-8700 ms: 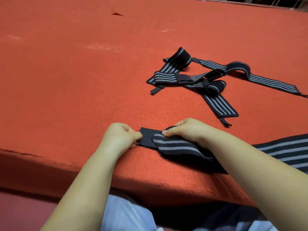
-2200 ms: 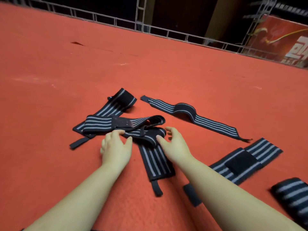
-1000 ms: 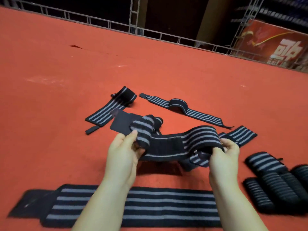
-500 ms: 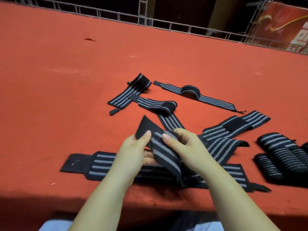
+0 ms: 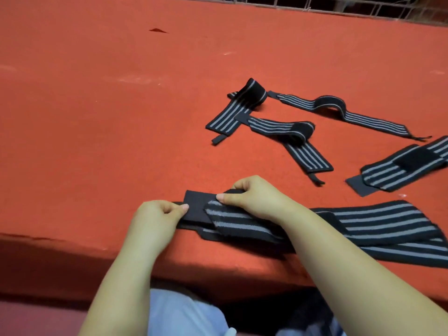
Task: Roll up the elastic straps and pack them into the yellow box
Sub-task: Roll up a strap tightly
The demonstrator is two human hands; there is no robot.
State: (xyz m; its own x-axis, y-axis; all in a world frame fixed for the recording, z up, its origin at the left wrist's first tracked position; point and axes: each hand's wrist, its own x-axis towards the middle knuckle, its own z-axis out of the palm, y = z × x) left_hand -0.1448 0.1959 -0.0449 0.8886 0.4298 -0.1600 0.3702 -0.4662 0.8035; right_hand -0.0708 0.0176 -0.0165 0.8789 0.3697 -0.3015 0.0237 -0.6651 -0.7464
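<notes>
Left hand (image 5: 155, 218) curled, pinching the plain black end tab of a long black elastic strap with grey stripes (image 5: 254, 221) at the near edge of the red felt-covered platform (image 5: 97, 117); right hand (image 5: 254, 197) grips the same strap just beside it, thumb on the striped fold; strap runs off right under the right forearm; four more loose striped straps (image 5: 286, 132) lie flat or half-folded further back and right, well apart from the hands; metal railing (image 5: 339, 6) along the far edge.

Both hands (image 5: 254, 197) pinch a striped strap (image 5: 242, 220) on red carpet (image 5: 97, 117).
</notes>
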